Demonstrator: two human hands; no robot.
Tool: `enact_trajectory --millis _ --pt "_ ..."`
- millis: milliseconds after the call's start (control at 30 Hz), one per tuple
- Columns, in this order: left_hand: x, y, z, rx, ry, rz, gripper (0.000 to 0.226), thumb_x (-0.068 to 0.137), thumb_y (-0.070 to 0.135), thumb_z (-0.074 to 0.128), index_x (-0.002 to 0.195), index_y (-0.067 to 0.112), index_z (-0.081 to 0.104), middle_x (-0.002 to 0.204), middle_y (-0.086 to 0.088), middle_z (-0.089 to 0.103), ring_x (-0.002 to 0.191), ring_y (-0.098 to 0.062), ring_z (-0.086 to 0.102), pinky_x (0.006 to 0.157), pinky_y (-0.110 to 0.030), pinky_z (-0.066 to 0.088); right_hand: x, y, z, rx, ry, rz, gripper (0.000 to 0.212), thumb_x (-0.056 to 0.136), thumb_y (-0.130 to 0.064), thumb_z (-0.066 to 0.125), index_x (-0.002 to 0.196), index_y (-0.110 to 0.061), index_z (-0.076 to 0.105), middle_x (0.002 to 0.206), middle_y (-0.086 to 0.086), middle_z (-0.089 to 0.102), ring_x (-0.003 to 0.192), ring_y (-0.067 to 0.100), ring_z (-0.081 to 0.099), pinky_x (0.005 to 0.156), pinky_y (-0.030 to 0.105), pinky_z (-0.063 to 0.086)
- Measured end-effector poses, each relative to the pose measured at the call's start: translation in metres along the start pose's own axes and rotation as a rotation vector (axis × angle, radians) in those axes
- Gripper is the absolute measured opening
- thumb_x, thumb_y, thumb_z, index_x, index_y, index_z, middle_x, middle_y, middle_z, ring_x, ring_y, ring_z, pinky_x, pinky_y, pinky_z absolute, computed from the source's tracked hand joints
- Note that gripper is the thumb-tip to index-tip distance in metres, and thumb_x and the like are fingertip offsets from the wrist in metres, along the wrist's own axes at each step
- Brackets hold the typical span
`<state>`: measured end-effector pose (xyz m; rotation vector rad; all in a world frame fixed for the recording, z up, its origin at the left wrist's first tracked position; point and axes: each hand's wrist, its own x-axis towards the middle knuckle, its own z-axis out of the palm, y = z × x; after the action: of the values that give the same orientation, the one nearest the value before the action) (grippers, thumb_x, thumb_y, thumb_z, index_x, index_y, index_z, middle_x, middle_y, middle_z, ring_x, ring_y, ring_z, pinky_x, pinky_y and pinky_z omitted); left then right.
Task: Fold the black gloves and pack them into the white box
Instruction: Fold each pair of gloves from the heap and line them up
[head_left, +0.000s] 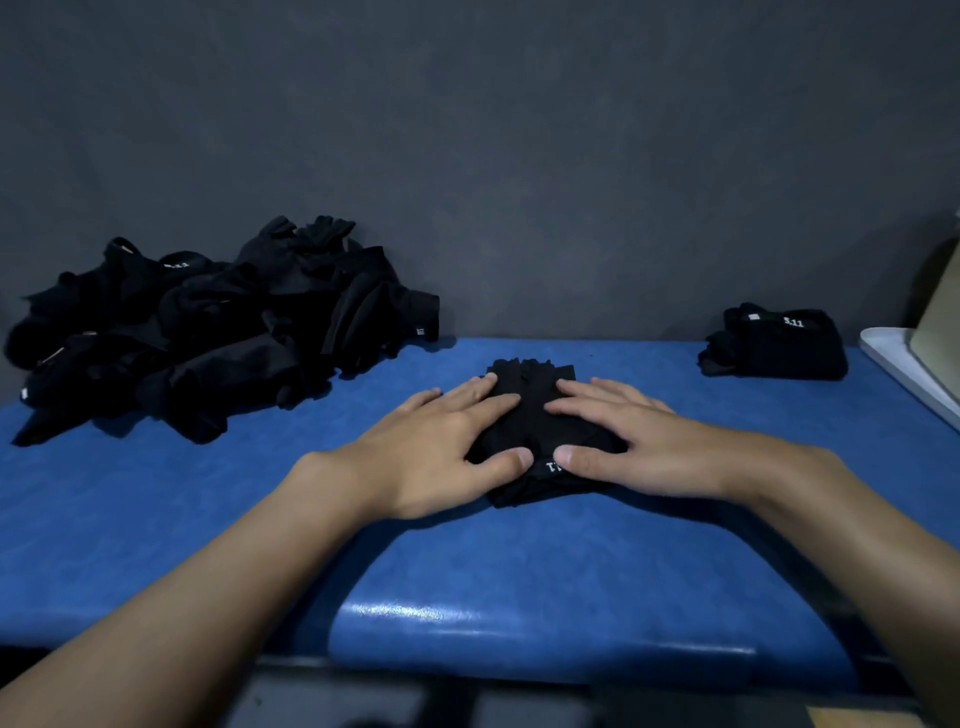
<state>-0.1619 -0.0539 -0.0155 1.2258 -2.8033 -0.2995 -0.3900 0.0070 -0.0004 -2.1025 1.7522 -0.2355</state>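
Flatly, left hand (436, 447) and right hand (639, 441) fingers straight, pressing black gloves (535, 415), gripping nothing

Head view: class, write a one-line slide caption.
Left hand and right hand press folded black gloves flat on the blue table, between an unfolded pile and a folded stack.

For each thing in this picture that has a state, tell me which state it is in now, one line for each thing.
left hand: open, fingers flat, pressing on the centre gloves.
right hand: open, fingers flat, pressing on the same gloves.
centre gloves: flat on the blue table, under both hands.
glove pile: loose, unfolded, far left.
folded gloves: neat stack, far right, untouched.
white box: only an edge in view; contents hidden.
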Motion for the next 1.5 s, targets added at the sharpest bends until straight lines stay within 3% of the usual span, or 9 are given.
enact_trajectory --millis 133,400,600,667,767,900,1100,1333,1500 --pt "0.0 0.0 -0.001 0.011 -0.012 0.006 0.1 0.07 0.083 0.01 0.157 0.035 0.012 0.167 0.005 0.0 0.151 -0.002 -0.002 0.124 -0.034 0.001 0.001 -0.004 -0.001 0.048 -0.001 -0.02 0.066 0.094 -0.052 0.051 0.15 -0.047 0.018 0.158 -0.031 0.003 0.145 -0.005 -0.01 0.118 0.029 -0.002" --pt "-0.007 0.001 -0.001 -0.053 0.047 0.033 0.081 0.088 0.075 0.025 0.157 0.033 0.018 0.166 0.012 0.002 0.15 -0.002 0.0 0.123 -0.031 0.003 0.0 -0.005 -0.001 0.015 -0.059 0.04 0.065 0.092 -0.062 0.043 0.151 -0.047 0.017 0.161 -0.022 -0.002 0.148 0.003 -0.012 0.122 0.034 -0.004" --pt "-0.021 0.004 -0.012 -0.019 0.154 0.183 0.087 0.079 0.077 0.033 0.152 0.028 0.034 0.158 0.015 0.029 0.148 0.002 0.011 0.122 -0.03 0.011 -0.003 -0.002 -0.001 0.088 0.039 -0.013 0.066 0.089 -0.058 0.054 0.148 -0.044 0.028 0.161 -0.022 0.012 0.148 0.0 -0.005 0.122 0.033 0.003" --pt "-0.025 0.005 -0.014 -0.006 0.177 0.205 0.088 0.076 0.077 0.04 0.149 0.027 0.04 0.155 0.015 0.034 0.145 0.002 0.018 0.12 -0.023 0.013 -0.006 -0.003 -0.003 0.19 0.103 -0.095 0.064 0.085 -0.05 0.066 0.143 -0.043 0.039 0.154 -0.024 0.027 0.146 -0.004 0.005 0.121 0.025 0.01" --pt "-0.029 0.004 -0.014 -0.003 0.179 0.206 0.088 0.072 0.077 0.047 0.147 0.03 0.044 0.153 0.017 0.037 0.141 0.003 0.024 0.115 -0.015 0.013 -0.012 -0.002 -0.007 0.257 0.114 -0.163 0.055 0.077 -0.037 0.08 0.127 -0.041 0.056 0.136 -0.029 0.044 0.13 -0.015 0.032 0.101 -0.001 0.021" --pt "-0.03 0.002 -0.012 -0.004 0.152 0.186 0.085 0.073 0.077 0.045 0.146 0.032 0.044 0.153 0.017 0.037 0.141 0.0 0.031 0.117 -0.023 0.023 -0.017 0.004 -0.007 0.234 0.023 -0.132 0.061 0.075 -0.026 0.084 0.127 -0.04 0.056 0.137 -0.03 0.041 0.124 -0.016 0.04 0.093 -0.004 0.028" --pt "-0.031 0.005 -0.013 -0.044 0.161 0.189 0.072 0.084 0.069 0.041 0.144 0.031 0.046 0.146 0.016 0.048 0.135 -0.001 0.041 0.111 -0.031 0.038 -0.019 0.003 -0.004 0.233 0.123 -0.118 0.045 0.081 -0.026 0.077 0.119 -0.043 0.062 0.131 -0.028 0.053 0.122 -0.012 0.047 0.107 0.013 0.034" --pt "-0.034 0.008 -0.015 -0.058 0.199 0.204 0.074 0.082 0.056 0.068 0.146 0.041 0.035 0.138 0.024 0.048 0.122 0.003 0.046 0.101 -0.023 0.042 -0.024 -0.004 -0.007 0.279 0.195 -0.116 0.018 0.091 -0.023 0.066 0.099 -0.039 0.07 0.108 -0.011 0.072 0.103 0.002 0.064 0.095 0.028 0.048" --pt "-0.031 0.011 -0.011 -0.067 0.314 0.282 0.042 0.088 0.047 0.062 0.127 0.037 0.048 0.108 0.016 0.063 0.093 -0.007 0.058 0.077 -0.036 0.051 -0.021 -0.001 -0.007 0.324 0.19 -0.128 0.011 0.092 -0.027 0.063 0.097 -0.026 0.073 0.101 -0.009 0.071 0.097 0.007 0.065 0.096 0.039 0.05"
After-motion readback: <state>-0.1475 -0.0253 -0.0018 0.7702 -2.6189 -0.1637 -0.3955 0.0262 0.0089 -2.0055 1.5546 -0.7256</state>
